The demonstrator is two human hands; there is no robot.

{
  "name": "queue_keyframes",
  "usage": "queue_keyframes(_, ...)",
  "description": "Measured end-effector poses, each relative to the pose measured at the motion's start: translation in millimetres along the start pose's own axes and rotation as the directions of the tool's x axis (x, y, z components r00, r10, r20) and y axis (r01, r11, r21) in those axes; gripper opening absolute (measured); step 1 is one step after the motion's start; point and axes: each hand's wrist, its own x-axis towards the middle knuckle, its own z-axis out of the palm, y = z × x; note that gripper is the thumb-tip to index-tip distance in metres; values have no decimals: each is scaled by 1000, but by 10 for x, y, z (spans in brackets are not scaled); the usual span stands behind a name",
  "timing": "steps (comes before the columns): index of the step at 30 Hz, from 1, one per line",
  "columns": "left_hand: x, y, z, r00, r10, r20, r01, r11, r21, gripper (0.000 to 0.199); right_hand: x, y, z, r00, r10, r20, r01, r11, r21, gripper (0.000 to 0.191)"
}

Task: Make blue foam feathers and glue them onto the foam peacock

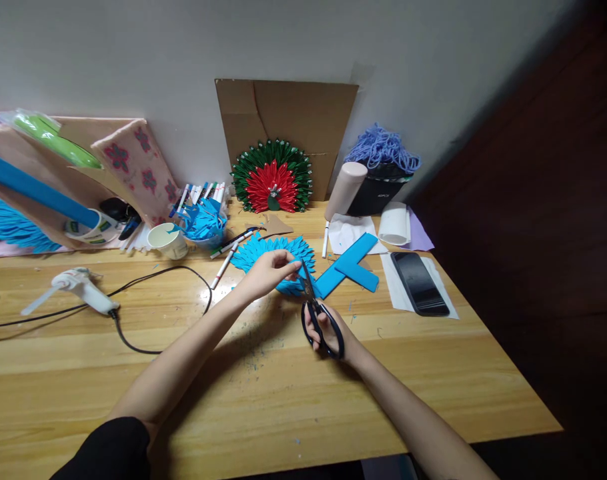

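Note:
My left hand (269, 272) pinches a small piece of blue paper (297, 265) between thumb and fingers. My right hand (331, 328) has its fingers through the handles of black-handled scissors (313, 310), whose blades point up at that blue piece. Below and behind my left hand lies a round blue fringed paper flower shape (253, 250), partly covered by the hand. Folded blue strips (351, 263) cross each other just right of the scissors' blades. Small blue scraps are scattered over the wooden table (263, 413).
A white glue gun (86, 290) with a black cable lies left. Beyond it stand a paper cup (167, 241) and a container of blue cut pieces (203, 223). A red and green peacock fan (272, 177) leans on cardboard (303, 113). At right are a pink bottle (346, 190) and a phone (419, 283).

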Motion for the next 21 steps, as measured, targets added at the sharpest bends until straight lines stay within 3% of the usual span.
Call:
queue_keyframes(3, 6, -8, -7, 1000, -5, 9, 5, 1000, 11, 25, 14, 5, 5, 1000, 14, -4, -14, 999, 29, 56)
queue_keyframes(14, 4, -17, -24, 997, -3, 75, -4, 996, 88, 24, -32, 69, -49, 996, -74, 42, 79, 989, -129, 69)
queue_keyframes(21, 6, -40, -41, 997, -10, 77, 3, 996, 89, 24, -15, -10, 13, 1000, 0, -4, 0, 1000, -6, 65)
